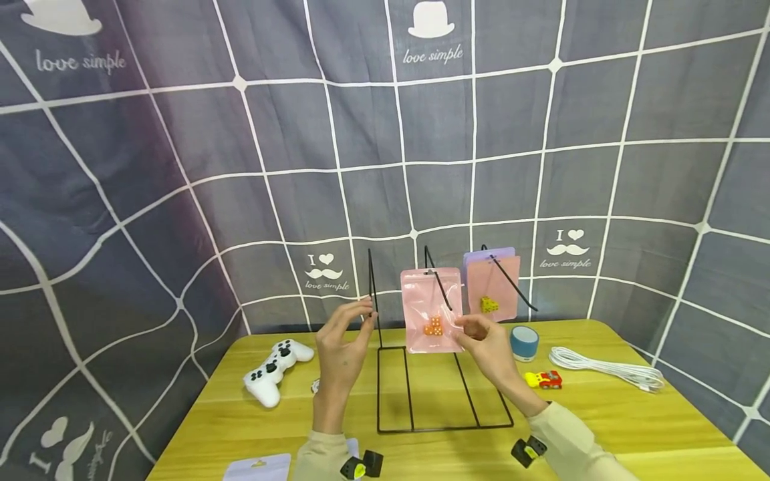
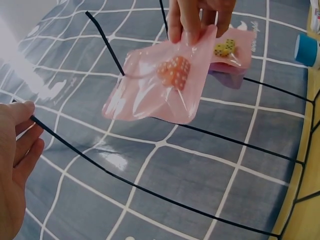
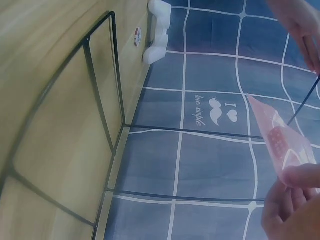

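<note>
A pink zip bag (image 1: 432, 307) with orange dice (image 1: 436, 326) hangs on the middle prong of a black wire rack (image 1: 412, 391). My right hand (image 1: 486, 344) pinches the lower right edge of this bag, thumb in front. The prong comes through the hole at the bag's top. My left hand (image 1: 341, 344) holds the tip of the rack's left prong between thumb and fingers; in the left wrist view that prong (image 2: 107, 172) runs from the fingers (image 2: 22, 112) back to the frame. On the right prong hang another pink bag (image 1: 504, 288) with yellow dice and a purple bag (image 1: 481, 254) behind it.
A white game controller (image 1: 273, 371) lies on the wooden table (image 1: 198, 427) at left. At right are a blue round speaker-like object (image 1: 525, 343), a red and yellow toy car (image 1: 543, 379) and a coiled white cable (image 1: 604, 367). A pale purple bag (image 1: 259, 467) lies at the front.
</note>
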Demonstrator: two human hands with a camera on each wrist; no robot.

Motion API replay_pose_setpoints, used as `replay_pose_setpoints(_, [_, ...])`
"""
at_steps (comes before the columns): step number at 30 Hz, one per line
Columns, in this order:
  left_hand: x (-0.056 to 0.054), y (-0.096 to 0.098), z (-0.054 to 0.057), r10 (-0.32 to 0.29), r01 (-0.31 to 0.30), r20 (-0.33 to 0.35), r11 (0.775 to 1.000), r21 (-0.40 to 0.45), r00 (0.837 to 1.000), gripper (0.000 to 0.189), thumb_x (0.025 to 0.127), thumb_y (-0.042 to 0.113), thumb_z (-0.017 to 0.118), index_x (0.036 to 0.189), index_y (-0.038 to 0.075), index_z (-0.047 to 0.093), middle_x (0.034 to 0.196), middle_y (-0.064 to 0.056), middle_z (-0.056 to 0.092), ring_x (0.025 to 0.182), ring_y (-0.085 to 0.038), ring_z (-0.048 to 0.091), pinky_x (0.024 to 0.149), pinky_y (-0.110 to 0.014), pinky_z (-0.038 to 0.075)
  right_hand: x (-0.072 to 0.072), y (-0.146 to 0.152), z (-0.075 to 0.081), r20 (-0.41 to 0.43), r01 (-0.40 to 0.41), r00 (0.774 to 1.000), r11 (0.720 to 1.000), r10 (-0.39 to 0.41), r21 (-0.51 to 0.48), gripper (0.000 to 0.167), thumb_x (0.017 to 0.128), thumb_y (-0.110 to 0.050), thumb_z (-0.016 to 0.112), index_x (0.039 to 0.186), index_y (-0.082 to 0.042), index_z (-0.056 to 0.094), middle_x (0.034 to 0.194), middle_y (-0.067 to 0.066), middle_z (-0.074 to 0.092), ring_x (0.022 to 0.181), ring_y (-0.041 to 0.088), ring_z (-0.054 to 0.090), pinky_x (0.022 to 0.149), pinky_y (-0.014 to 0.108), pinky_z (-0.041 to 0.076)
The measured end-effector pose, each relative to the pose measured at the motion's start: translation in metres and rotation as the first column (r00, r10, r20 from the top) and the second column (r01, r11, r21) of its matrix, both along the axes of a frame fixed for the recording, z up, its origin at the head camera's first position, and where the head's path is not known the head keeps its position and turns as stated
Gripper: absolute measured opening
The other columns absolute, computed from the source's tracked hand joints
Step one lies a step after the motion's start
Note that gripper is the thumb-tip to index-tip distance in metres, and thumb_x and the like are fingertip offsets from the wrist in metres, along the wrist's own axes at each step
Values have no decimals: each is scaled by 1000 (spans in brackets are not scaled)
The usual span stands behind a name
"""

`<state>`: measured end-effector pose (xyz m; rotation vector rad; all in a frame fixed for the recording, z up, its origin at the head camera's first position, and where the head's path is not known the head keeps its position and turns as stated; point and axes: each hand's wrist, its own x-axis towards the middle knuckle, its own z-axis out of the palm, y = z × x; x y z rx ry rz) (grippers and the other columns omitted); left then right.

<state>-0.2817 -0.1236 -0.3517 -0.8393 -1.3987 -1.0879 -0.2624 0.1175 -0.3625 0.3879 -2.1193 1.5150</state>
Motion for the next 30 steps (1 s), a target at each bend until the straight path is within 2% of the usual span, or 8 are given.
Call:
replay_pose_setpoints(8, [-1, 3, 0, 7, -7, 2, 1000, -6, 1000, 21, 74, -12, 74, 90, 0, 69, 99, -14, 69, 90, -29, 67, 85, -30, 55, -43, 12, -21, 16, 23, 1000, 1000, -22, -19, 19, 81, -1, 74, 98, 1, 69, 81, 13, 66, 71, 14, 59, 58, 15, 49])
replay_pose_setpoints(11, [-1, 3, 0, 8, -8, 2, 1000, -6, 1000, 22, 73, -13, 74, 90, 0, 69, 98, -15, 69, 91, -29, 67, 86, -30, 54, -54, 13, -21, 2, 51, 999, 999, -51, -1, 18, 80, -2, 75, 97, 0, 69, 80, 10, 66, 72, 13, 59, 61, 15, 50])
replay_pose_setpoints(14, [0, 3, 0, 12, -12, 2, 1000, -2, 1000, 23, 73, -14, 74, 90, -1, 69, 97, -17, 69, 92, -29, 67, 87, -31, 54, -62, 13, -18, -18, 80, 997, 997, -80, 16, 18, 79, -1, 74, 96, 0, 70, 78, 9, 65, 71, 13, 58, 59, 15, 50])
replay_pose_setpoints(19, [0, 3, -1, 9, -9, -7, 1000, 7, 1000, 23, 72, -14, 74, 90, -2, 69, 97, -17, 69, 92, -30, 67, 87, -32, 54, -71, 14, -15, -22, 69, 997, 998, -69, -12, 19, 76, 5, 74, 94, 3, 69, 76, 13, 66, 67, 14, 58, 57, 14, 50])
replay_pose_setpoints(30, [1, 4, 0, 8, -8, -12, 1000, 6, 1000, 22, 72, -14, 74, 90, -2, 69, 96, -17, 69, 91, -30, 67, 87, -33, 54, -82, 8, -19, 40, 57, 998, 998, -56, -37, 22, 75, 7, 73, 96, 4, 68, 84, 16, 68, 76, 22, 64, 64, 14, 52])
